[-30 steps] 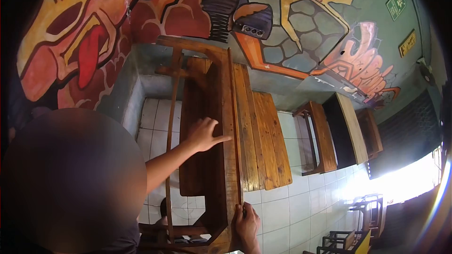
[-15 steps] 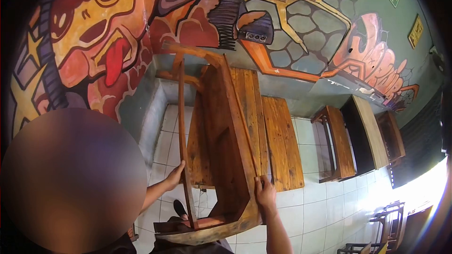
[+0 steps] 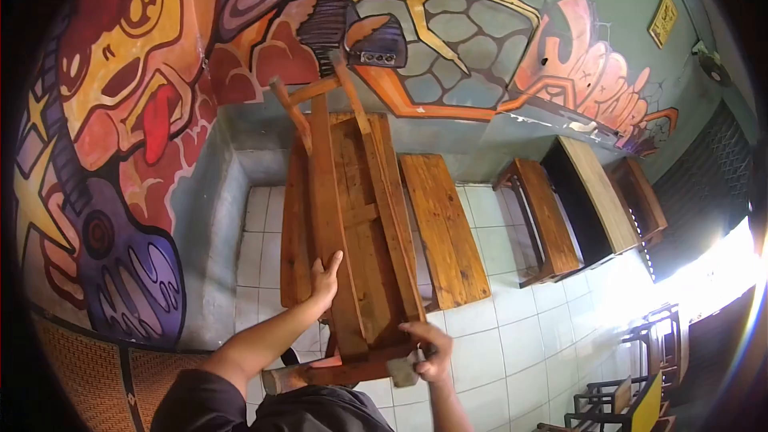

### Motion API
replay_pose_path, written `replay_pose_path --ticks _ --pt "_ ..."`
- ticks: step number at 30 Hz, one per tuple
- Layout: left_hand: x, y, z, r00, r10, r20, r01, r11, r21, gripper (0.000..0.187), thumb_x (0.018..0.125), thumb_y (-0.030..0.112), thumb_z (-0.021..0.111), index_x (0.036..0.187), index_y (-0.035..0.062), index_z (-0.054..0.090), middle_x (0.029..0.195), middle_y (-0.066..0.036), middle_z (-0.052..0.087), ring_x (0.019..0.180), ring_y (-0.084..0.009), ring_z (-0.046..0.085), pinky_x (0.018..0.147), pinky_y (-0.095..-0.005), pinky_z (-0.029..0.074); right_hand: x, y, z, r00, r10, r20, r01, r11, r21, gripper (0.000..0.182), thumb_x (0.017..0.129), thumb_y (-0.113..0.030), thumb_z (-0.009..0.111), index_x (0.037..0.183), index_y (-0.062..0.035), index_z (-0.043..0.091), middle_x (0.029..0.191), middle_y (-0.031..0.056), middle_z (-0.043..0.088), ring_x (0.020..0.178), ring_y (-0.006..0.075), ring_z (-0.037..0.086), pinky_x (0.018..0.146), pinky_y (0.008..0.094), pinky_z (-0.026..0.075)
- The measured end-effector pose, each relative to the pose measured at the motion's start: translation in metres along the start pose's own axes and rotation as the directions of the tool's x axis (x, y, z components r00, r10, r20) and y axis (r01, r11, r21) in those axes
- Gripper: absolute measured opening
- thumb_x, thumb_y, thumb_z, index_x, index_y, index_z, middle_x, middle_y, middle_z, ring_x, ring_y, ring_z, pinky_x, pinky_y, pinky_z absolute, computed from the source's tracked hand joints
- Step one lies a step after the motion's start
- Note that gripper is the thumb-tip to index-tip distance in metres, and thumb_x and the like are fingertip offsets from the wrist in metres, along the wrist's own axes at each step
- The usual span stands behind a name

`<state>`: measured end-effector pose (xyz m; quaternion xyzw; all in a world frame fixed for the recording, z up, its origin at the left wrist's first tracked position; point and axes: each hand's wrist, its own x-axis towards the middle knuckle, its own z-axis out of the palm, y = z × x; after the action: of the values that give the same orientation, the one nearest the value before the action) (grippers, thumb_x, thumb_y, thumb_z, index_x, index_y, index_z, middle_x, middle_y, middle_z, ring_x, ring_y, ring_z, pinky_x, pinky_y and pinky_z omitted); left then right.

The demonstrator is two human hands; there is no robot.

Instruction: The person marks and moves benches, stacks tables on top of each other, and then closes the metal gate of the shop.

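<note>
A wooden bench [image 3: 326, 184] lies upside down over a wooden table [image 3: 296, 232], with its underside and legs facing up. My left hand [image 3: 323, 280] holds the bench's left long side, thumb along the rail, with some fingers hidden. At the near right corner, my right hand [image 3: 432, 352] is curled around the bench's edge beside a leg end. The near legs and crosspiece reach close to my body. At the far end, two legs joined by a crossbar stick up toward the wall.
Another wooden bench [image 3: 444, 232] stands right of the table. Farther right are a bench [image 3: 544, 216], a light-topped table [image 3: 596, 192] and stacked chairs [image 3: 632, 400]. A painted wall [image 3: 448, 40] closes the far side; a woven panel [image 3: 80, 368] stands at lower left.
The bench has rolled over from a tilted position, so its underside now faces up. My left hand has moved right with it. The blurred round area at left is gone.
</note>
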<state>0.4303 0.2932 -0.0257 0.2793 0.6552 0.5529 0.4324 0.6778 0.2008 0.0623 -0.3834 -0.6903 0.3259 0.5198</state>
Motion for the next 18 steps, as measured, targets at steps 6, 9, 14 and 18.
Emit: replay_pose_path --ticks 6,9,14,18 --pt "0.007 -0.034 0.013 0.994 0.108 -0.034 -0.093 0.950 0.298 0.066 0.078 0.054 0.066 0.104 -0.0053 0.055 0.102 -0.019 0.062 0.096 -0.0305 0.059 0.082 -0.0380 0.046 -0.070 0.049 0.002 0.924 0.218 -0.316 -0.207 0.976 0.069 0.076 0.085 -0.068 0.041 0.063 0.0007 0.064 0.058 0.0076 0.060 0.048 0.0124 0.050 0.045 0.0250 0.033" --pt "0.010 -0.016 -0.011 0.989 0.126 0.081 -0.147 0.920 0.363 0.066 0.080 0.055 0.063 0.105 -0.0055 0.054 0.101 -0.019 0.062 0.096 -0.0297 0.059 0.082 -0.0380 0.046 -0.092 0.047 0.028 0.923 0.238 -0.302 -0.205 0.969 0.136 0.080 0.084 -0.073 0.035 0.063 0.0000 0.062 0.058 0.0061 0.059 0.049 0.0112 0.047 0.044 0.0241 0.032" --pt "0.038 -0.006 -0.082 0.802 -0.336 0.493 0.052 0.863 0.503 0.070 0.089 0.063 0.041 0.125 0.0030 0.042 0.116 -0.019 0.055 0.097 -0.0275 0.060 0.084 -0.0398 0.048 -0.102 -0.007 0.050 0.952 0.045 -0.304 0.028 0.972 0.235 0.076 0.058 -0.069 0.073 0.079 0.0030 0.063 0.078 0.0132 0.062 0.064 0.0184 0.059 0.054 0.0268 0.045" --pt "0.035 0.011 -0.202 0.783 -0.178 0.597 -0.163 0.866 0.472 0.068 0.094 0.061 0.017 0.117 0.0088 0.054 0.121 -0.009 0.056 0.104 -0.0227 0.058 0.092 -0.0430 0.042 -0.096 -0.031 0.046 0.968 -0.043 -0.249 0.018 0.995 -0.101 0.073 0.043 -0.053 0.089 0.086 -0.0012 0.061 0.076 0.0103 0.060 0.066 0.0203 0.059 0.056 0.0273 0.048"
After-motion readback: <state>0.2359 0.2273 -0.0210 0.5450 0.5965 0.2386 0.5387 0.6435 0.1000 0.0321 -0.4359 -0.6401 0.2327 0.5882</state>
